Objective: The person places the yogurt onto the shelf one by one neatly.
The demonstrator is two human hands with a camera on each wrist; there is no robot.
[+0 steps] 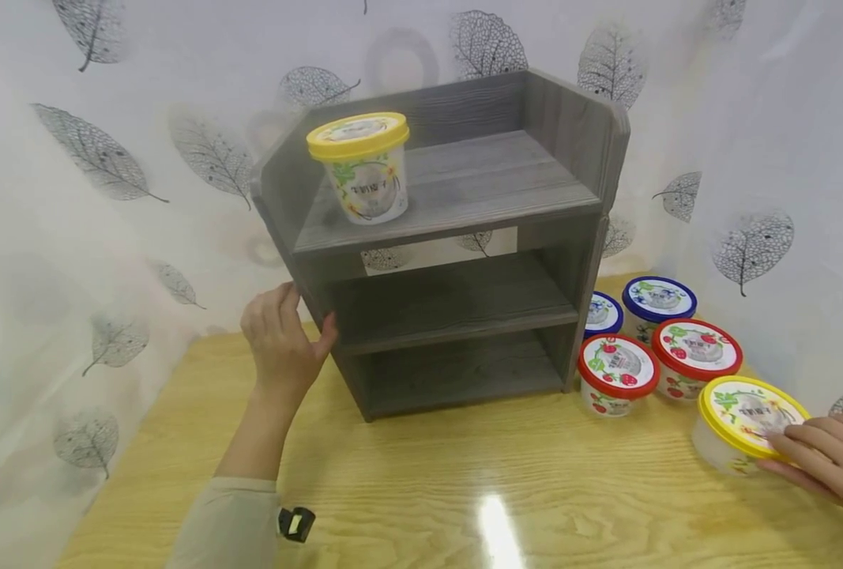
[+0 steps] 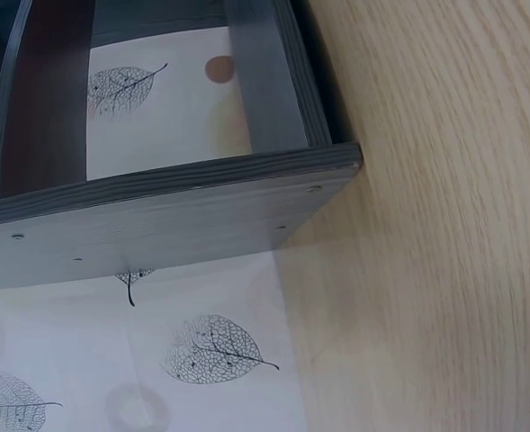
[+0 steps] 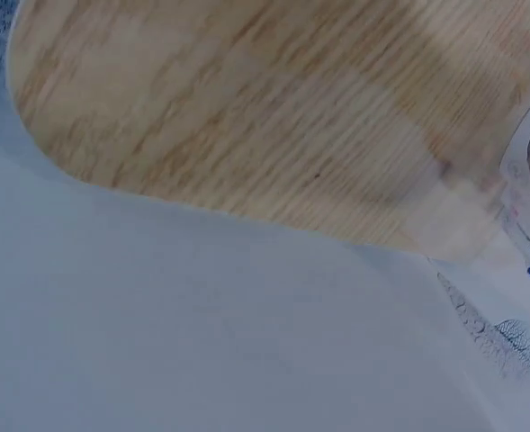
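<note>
A grey wooden shelf (image 1: 457, 316) stands on the table, with a tub with a yellow lid (image 1: 367, 170) at the left of its top board. The left hand (image 1: 282, 340) is against the shelf's left side, thumb spread toward the front edge. At the far right the right hand (image 1: 829, 458) has its fingers on the lid and side of another yellow-lidded tub (image 1: 751, 415); the thumb lies low by the tub's side. In the left wrist view the shelf's side panel (image 2: 157, 211) shows but no hand. The right wrist view shows no hand clearly.
Right of the shelf stand two red-lidded tubs (image 1: 619, 366) (image 1: 697, 348) and two blue-lidded tubs (image 1: 659, 299) (image 1: 601, 314), close together. A leaf-patterned sheet (image 1: 108, 261) hangs behind the wooden table (image 1: 421, 474). A small black object (image 1: 296, 524) is beside the left sleeve.
</note>
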